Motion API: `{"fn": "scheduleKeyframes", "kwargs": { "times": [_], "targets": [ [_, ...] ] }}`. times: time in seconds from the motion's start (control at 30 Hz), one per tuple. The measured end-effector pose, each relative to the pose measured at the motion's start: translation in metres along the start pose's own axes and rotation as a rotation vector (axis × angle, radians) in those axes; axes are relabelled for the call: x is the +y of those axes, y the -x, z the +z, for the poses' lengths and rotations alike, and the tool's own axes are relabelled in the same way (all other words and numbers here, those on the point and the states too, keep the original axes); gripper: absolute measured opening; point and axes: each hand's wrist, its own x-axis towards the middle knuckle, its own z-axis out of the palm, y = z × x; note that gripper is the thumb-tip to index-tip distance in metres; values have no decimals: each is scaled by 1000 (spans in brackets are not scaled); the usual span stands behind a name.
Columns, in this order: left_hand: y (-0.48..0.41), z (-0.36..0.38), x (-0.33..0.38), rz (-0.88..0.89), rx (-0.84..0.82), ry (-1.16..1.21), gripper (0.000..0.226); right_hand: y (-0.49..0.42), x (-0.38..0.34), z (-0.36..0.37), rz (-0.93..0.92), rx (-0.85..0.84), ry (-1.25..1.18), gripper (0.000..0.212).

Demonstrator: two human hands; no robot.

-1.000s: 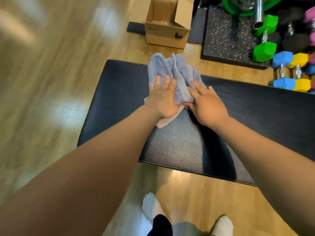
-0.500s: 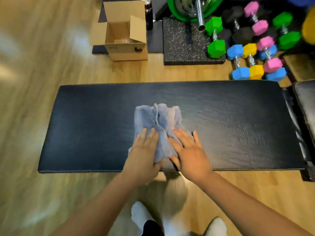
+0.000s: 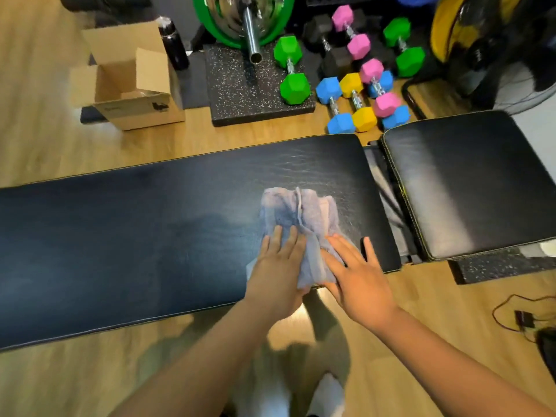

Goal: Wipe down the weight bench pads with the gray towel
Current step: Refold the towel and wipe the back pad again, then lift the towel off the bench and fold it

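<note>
The gray towel (image 3: 301, 218) lies crumpled on the long black bench pad (image 3: 120, 236), near that pad's right end. My left hand (image 3: 278, 272) presses flat on the towel's near left part with straight fingers. My right hand (image 3: 358, 276) lies flat beside it, its fingers spread over the towel's right edge and the pad. A shorter black seat pad (image 3: 457, 182) sits to the right, across a narrow gap.
Behind the bench on the wooden floor stand an open cardboard box (image 3: 129, 85), a black bottle (image 3: 174, 45), a speckled mat (image 3: 240, 94) and several coloured dumbbells (image 3: 352, 97). A fan (image 3: 493, 43) is at the far right, cables (image 3: 523, 317) at the near right. My socked feet (image 3: 328, 392) are below.
Both hands have slid the towel rightward along the long pad, from its left part to near its right end. The view has shifted right, bringing the seat pad into sight.
</note>
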Motion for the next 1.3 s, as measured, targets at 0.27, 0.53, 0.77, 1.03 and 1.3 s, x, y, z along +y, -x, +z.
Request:
{"fn": "scheduleKeyframes", "kwargs": {
  "times": [0.27,0.53,0.77,1.03,1.3],
  "targets": [
    [-77,-4,105,171,30,-20,77,40,101,-6,218,-47,-384,65],
    [-94,-109,165,140,-106,474,29,70,160,-134,253,134,-647,48],
    [-103,-194,200,192,-619,1373,83,105,242,-232,543,176,-1024,8],
    [-136,-118,320,107,-264,1452,64,144,320,-226,866,211,-1652,39],
    [-215,-58,417,-13,-233,1566,42,184,415,-173,1034,658,-1686,28]
  ]
}}
